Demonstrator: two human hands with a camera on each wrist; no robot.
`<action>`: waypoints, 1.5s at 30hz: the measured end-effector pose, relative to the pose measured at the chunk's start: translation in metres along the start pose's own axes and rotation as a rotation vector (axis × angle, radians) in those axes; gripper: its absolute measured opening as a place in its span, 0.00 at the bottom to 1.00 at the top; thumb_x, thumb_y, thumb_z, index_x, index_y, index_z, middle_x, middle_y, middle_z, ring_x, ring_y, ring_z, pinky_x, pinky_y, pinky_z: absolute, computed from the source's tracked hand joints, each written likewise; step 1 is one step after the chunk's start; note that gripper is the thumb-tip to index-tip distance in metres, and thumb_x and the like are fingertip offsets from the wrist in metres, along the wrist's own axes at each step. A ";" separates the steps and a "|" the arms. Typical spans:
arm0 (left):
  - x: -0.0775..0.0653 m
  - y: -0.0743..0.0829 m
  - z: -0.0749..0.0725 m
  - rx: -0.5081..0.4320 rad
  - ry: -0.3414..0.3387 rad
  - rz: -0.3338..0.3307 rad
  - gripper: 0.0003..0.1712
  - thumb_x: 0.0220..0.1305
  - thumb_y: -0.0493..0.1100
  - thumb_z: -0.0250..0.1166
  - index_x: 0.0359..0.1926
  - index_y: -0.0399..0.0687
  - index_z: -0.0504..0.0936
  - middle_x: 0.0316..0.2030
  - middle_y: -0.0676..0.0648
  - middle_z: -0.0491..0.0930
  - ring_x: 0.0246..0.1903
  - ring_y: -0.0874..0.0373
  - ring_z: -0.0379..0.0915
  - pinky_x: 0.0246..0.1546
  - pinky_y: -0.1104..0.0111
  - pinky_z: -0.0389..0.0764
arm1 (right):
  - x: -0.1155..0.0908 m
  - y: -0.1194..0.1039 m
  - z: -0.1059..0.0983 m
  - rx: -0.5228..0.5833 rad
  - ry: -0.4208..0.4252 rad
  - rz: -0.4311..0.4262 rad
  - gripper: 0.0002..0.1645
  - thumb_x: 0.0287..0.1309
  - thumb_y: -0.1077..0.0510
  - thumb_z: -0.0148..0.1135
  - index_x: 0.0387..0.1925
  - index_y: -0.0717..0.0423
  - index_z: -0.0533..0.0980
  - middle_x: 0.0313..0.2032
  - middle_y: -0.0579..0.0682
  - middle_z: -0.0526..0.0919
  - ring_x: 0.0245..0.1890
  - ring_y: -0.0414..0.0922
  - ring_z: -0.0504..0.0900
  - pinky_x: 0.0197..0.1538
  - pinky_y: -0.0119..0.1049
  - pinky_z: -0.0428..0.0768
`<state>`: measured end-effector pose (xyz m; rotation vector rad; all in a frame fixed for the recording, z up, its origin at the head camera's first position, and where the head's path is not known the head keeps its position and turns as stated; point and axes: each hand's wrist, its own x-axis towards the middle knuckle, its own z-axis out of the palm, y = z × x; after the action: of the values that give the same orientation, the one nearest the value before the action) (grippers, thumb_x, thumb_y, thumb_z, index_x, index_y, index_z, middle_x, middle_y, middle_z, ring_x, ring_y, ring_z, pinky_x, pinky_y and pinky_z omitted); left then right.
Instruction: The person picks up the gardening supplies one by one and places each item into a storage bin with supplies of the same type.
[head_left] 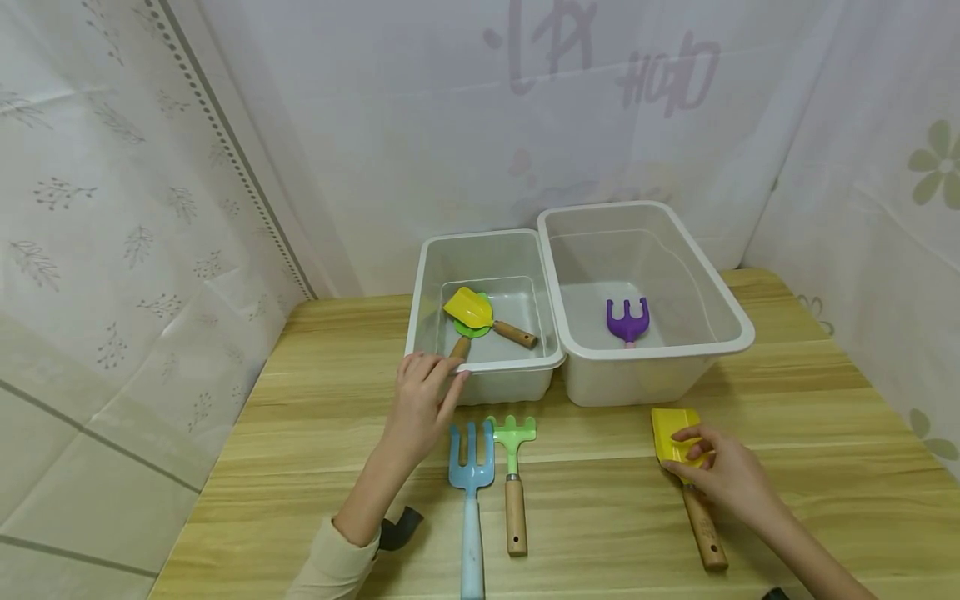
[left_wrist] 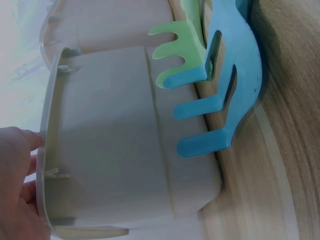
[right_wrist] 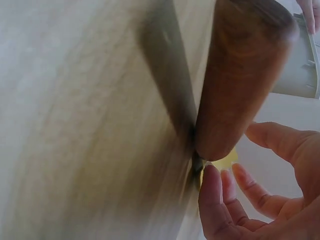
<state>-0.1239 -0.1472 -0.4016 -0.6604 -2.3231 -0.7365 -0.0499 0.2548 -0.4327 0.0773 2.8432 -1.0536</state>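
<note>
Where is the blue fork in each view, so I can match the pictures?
Head: bottom centre, the blue fork left of the green rake.
Left wrist: upper right, partly overlapping the rake.
Right wrist: not in it.
Shared landmark: the left hand at the left bin, top right corner in right wrist.

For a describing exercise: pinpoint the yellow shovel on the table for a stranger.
On the wooden table, find the larger bin. In front of it, at the right hand, lies the yellow shovel. Its yellow lookalike lies inside the smaller bin.
</note>
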 end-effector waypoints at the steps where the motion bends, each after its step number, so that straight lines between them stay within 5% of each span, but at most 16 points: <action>1: 0.000 0.000 0.000 0.000 -0.001 -0.002 0.09 0.69 0.38 0.71 0.47 0.37 0.87 0.40 0.43 0.87 0.44 0.46 0.80 0.63 0.42 0.73 | 0.000 0.001 0.000 -0.003 -0.006 -0.001 0.28 0.59 0.54 0.79 0.54 0.67 0.80 0.37 0.56 0.86 0.30 0.41 0.78 0.26 0.30 0.76; 28: 0.000 0.001 -0.001 -0.006 -0.010 -0.006 0.09 0.70 0.38 0.70 0.48 0.38 0.87 0.40 0.43 0.86 0.44 0.46 0.80 0.66 0.40 0.73 | -0.003 0.014 0.008 0.033 -0.006 -0.002 0.28 0.50 0.65 0.79 0.54 0.67 0.81 0.35 0.52 0.83 0.24 0.34 0.73 0.27 0.29 0.73; 45: 0.000 0.000 -0.001 -0.008 -0.003 0.005 0.09 0.69 0.38 0.71 0.47 0.38 0.87 0.39 0.43 0.86 0.44 0.46 0.80 0.64 0.41 0.74 | -0.006 0.014 0.013 0.043 0.095 -0.023 0.32 0.47 0.67 0.76 0.57 0.68 0.79 0.37 0.59 0.81 0.25 0.35 0.73 0.29 0.28 0.74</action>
<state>-0.1233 -0.1477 -0.4005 -0.6707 -2.3219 -0.7433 -0.0412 0.2575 -0.4507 0.1016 2.9123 -1.1449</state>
